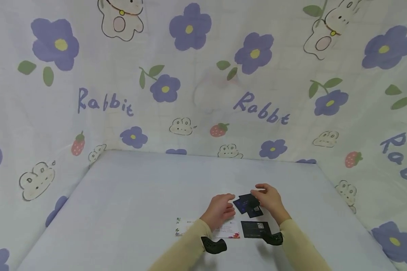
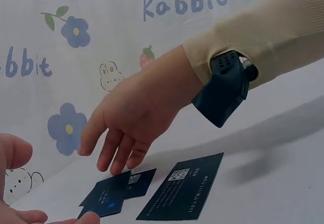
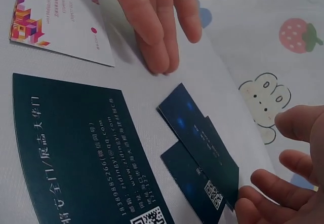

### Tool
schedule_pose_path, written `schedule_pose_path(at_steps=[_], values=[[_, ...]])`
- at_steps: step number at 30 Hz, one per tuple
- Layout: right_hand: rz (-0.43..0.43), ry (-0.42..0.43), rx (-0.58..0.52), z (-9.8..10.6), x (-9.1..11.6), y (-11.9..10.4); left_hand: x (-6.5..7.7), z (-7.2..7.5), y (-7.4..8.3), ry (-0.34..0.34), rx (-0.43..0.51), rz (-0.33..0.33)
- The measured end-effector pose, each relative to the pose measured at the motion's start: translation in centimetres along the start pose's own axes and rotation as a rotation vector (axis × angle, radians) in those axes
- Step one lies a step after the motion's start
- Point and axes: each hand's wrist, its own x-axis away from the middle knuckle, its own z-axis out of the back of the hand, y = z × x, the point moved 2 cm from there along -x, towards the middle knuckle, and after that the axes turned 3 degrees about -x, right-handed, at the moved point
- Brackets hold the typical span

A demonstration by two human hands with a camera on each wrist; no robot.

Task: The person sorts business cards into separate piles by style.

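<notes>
A loose pile of overlapping dark blue business cards [image 1: 246,204] lies on the table between the two hands. My right hand [image 1: 270,200] is at the pile's right side, thumb and fingers apart. In the right wrist view its fingertips [image 3: 248,203] are right at the edge of the top card. My left hand [image 1: 219,210] is on the pile's other side, fingers relaxed and nothing between them. Nearer to me, a single dark card [image 1: 252,229] with a QR code lies flat. Beside it is a white card [image 1: 230,229] with colourful corners, partly under the left forearm in the head view.
Another white card [image 1: 180,228] with green leaf prints lies left of the left wrist. A white cover spreads over the table [image 1: 139,195]. Curtains [image 1: 203,94] printed with flowers and rabbits hang behind and at both sides. Each wrist wears a black camera mount [image 1: 214,245].
</notes>
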Motion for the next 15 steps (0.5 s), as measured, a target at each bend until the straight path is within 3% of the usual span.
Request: schedule_pose_path(at_steps=[6,15], values=[[-0.040,-0.023,0.007,-0.39,0.25,0.04,-0.08,-0.78,0.18,-0.022,0.012,-0.001],[-0.095,0.003,-0.062,-0.42,0.70,0.45,0.22,-0.62,0.15,-0.021,-0.003,0.018]])
